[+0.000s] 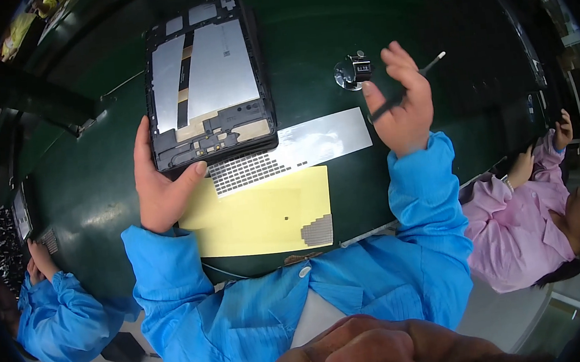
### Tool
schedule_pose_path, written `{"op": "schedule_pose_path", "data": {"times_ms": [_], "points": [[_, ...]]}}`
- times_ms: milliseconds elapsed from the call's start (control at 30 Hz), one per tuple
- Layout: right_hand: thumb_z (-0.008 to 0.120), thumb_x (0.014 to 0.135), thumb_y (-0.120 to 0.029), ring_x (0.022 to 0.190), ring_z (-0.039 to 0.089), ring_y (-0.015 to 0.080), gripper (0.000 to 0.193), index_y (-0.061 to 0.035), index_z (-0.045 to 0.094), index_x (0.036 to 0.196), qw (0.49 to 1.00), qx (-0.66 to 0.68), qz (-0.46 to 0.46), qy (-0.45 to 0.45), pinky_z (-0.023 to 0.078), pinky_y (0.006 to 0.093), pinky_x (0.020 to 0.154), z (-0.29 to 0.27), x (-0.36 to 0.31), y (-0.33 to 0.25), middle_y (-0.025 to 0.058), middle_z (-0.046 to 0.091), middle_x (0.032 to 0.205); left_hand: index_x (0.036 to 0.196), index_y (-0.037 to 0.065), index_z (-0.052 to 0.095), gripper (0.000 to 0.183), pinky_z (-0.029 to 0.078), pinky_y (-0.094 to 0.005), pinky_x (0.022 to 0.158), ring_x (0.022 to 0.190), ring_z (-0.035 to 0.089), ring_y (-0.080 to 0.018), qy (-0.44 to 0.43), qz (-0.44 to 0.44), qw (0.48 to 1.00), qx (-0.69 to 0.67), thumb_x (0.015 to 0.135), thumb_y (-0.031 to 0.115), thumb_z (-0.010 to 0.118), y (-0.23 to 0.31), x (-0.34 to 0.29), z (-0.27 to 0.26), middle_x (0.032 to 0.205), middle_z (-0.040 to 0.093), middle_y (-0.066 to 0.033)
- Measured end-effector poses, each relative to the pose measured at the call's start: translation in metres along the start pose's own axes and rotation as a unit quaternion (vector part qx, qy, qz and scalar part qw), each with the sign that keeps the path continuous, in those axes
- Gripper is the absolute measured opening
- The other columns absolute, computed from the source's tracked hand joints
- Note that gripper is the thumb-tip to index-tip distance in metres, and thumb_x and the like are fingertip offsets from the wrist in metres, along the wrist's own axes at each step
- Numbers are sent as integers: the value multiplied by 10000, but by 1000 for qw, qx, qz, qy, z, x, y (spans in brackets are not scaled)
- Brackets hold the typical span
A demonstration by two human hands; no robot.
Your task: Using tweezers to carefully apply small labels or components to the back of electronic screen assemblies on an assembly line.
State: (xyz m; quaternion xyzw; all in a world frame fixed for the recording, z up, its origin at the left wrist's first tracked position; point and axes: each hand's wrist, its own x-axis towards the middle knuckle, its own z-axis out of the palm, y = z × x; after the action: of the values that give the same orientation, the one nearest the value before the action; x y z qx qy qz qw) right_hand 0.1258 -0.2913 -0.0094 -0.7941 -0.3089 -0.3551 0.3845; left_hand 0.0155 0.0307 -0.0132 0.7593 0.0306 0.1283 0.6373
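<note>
My left hand grips the lower left corner of an opened tablet body, thumb along its near edge and fingers on its left side. The body is a black frame with silver plates and a dark ribbon cable; it looks thick, perhaps several stacked. Slightly blurred, my right hand is raised with a slim black stick-like tool with a pale tip held across it. Just left of that hand's fingertips sits a small tally counter on the table.
Near the tablet body lie a white sheet with rows of small black stickers and a yellow sheet with a small grey sticker block. Both rest on the dark green table. Co-workers in blue and pink sit at either side.
</note>
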Motion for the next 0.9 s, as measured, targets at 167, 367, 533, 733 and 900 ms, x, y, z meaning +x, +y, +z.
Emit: {"op": "schedule_pose_path", "data": {"times_ms": [167,367,533,733,900], "points": [[677,753,-23,924,597,253,381,-30,515,1098,921,230,208,-234,485,334,782,11,-1,-52,132,569,996,1391,-22,216,876,422,-353,964,1123,502,-253,17,7,999,41,682,-3,729,3,-3,6,1263,445,-191],[734,710,-17,961,592,250,397,-34,492,1023,900,229,223,-296,497,334,797,46,-6,-55,149,546,1119,1389,-18,228,833,407,-343,971,1133,488,-241,19,34,998,54,710,-11,710,2,-4,19,1260,447,-186],[735,679,11,900,590,301,395,-11,491,989,925,251,195,-207,496,348,744,61,-14,-52,165,570,997,1393,-4,228,794,403,-328,968,1132,478,-245,5,25,992,121,747,6,688,0,-1,18,1278,422,-194],[596,859,-31,984,605,209,212,1,489,1039,874,352,286,-176,512,299,797,37,-22,-42,127,585,1015,1319,-15,339,730,405,-364,941,1070,504,-297,89,178,953,227,726,112,744,10,-8,19,1240,441,-192],[500,941,-125,882,620,157,169,-8,502,1062,824,335,409,-204,498,262,767,11,-22,-55,119,587,976,1112,7,554,532,419,-420,878,1010,517,-314,-224,290,895,255,653,159,775,33,-28,36,1088,547,-150]]}}
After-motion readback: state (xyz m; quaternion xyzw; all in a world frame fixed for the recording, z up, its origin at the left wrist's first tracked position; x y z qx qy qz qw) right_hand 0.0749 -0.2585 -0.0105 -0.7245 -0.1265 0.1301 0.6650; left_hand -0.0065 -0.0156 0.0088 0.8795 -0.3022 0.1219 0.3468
